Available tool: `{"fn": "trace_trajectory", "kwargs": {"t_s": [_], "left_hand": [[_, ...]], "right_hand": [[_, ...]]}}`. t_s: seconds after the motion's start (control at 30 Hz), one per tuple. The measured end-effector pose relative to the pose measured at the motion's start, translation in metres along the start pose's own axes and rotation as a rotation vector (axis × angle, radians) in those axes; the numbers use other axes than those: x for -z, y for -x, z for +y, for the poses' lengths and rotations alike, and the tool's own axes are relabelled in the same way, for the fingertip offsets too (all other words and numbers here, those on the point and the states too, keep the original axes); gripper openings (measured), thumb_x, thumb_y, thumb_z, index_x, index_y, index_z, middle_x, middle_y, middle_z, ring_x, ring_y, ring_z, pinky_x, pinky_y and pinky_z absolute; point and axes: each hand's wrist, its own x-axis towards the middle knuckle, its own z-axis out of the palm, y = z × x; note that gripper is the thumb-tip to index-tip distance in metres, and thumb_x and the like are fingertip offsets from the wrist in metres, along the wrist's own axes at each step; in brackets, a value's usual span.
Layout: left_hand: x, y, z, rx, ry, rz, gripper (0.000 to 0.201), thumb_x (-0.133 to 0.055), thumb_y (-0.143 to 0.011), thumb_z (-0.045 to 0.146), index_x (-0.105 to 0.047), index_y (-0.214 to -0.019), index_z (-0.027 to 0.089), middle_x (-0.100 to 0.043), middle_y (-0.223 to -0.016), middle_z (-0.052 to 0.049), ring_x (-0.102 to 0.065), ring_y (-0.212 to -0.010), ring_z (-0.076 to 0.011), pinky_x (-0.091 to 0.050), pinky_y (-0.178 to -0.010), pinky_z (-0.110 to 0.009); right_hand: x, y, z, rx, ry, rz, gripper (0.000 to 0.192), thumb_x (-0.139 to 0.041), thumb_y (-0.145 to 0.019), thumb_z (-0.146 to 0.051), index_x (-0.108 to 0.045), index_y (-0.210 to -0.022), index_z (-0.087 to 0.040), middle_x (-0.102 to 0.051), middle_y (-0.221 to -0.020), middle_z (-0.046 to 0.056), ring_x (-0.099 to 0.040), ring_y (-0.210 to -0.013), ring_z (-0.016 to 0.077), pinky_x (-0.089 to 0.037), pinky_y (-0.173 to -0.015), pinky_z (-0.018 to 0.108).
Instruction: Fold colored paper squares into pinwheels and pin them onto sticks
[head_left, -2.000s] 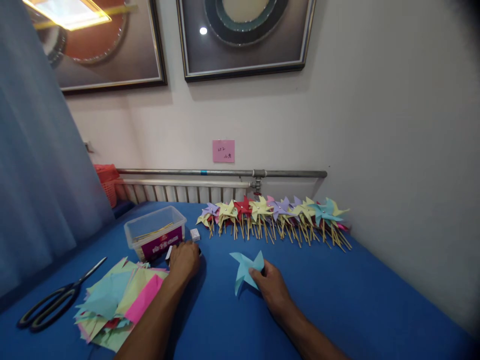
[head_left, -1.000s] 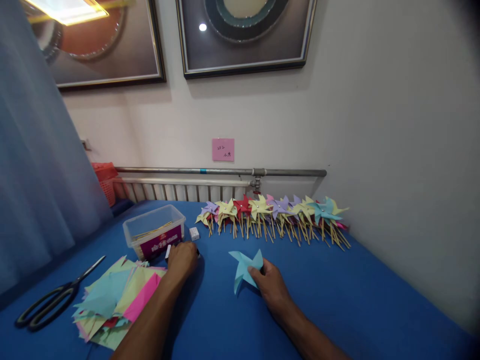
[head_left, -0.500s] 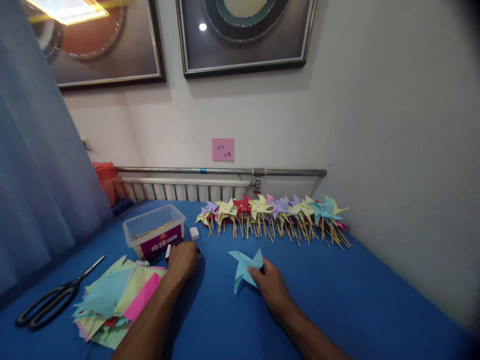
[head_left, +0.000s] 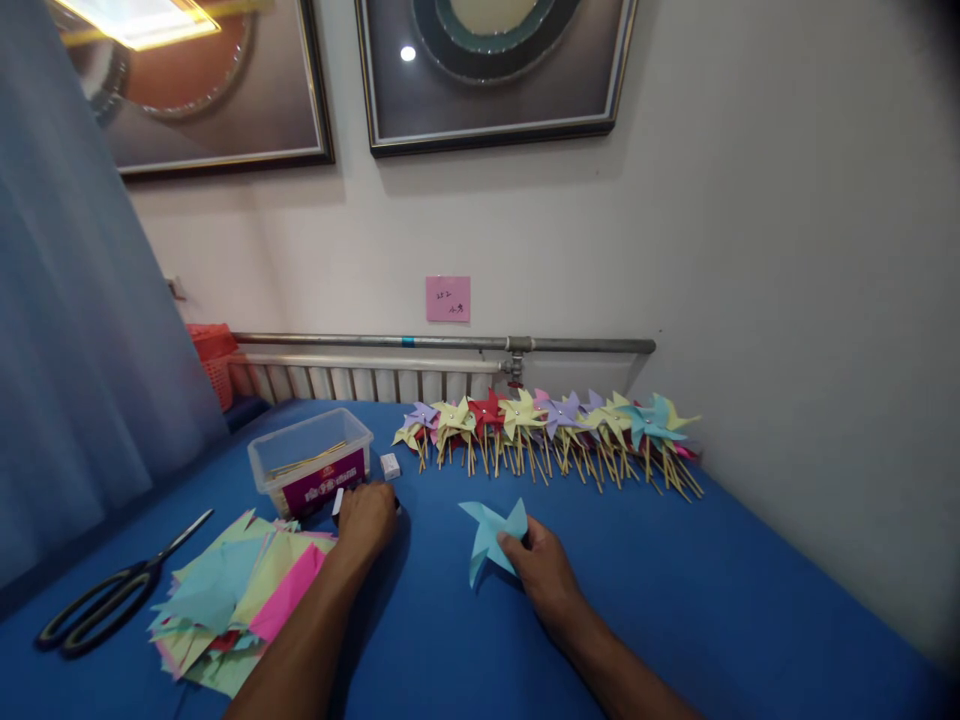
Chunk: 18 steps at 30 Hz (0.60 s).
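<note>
Between the thumb and fingers of my right hand (head_left: 546,568) is a light blue paper pinwheel (head_left: 489,532), its points folded in, held just above the blue table cover. My left hand (head_left: 367,518) is curled over a small dark box with a white edge (head_left: 337,503), in front of the plastic tub (head_left: 309,488). Its fingertips are hidden, so what they pinch does not show. Just beyond that hand lies a small white box (head_left: 390,466). A pile of coloured paper pieces (head_left: 232,590) spreads beside my left forearm.
Finished pinwheels on sticks (head_left: 540,425) lie in a row along the back of the table. Black-handled scissors (head_left: 124,590) rest at the left. Thin sticks (head_left: 311,460) are in the tub. Behind stand a radiator and pipe (head_left: 450,342); a blue curtain (head_left: 90,300) hangs left.
The view has shifted very slightly. Both hands stay in nearly the same place, the right one still holding the pinwheel.
</note>
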Motion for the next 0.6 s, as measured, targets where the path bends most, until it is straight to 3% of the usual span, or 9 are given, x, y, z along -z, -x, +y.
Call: {"fn": "trace_trajectory", "kwargs": {"t_s": [0.27, 0.6], "left_hand": [[0.008, 0.003, 0.004, -0.014, 0.096, -0.002, 0.031, -0.044, -0.085, 0.013, -0.072, -0.097, 0.019, -0.074, -0.100, -0.013, -0.068, -0.099, -0.0278, -0.043, -0.084, -0.036], [0.010, 0.003, 0.002, 0.004, 0.077, -0.001, 0.029, -0.045, -0.084, 0.013, -0.071, -0.094, 0.018, -0.074, -0.100, -0.014, -0.067, -0.100, -0.0298, -0.043, -0.085, -0.038]], "right_hand": [[-0.001, 0.002, -0.005, -0.006, -0.028, 0.009, 0.027, -0.058, -0.075, -0.038, -0.067, -0.086, -0.015, -0.062, -0.069, 0.001, -0.051, -0.062, 0.0158, -0.042, -0.061, 0.026], [0.000, 0.001, -0.001, 0.007, 0.000, 0.010, 0.027, -0.059, -0.076, -0.039, -0.067, -0.085, -0.015, -0.063, -0.070, 0.002, -0.051, -0.061, 0.0160, -0.042, -0.058, 0.026]]}}
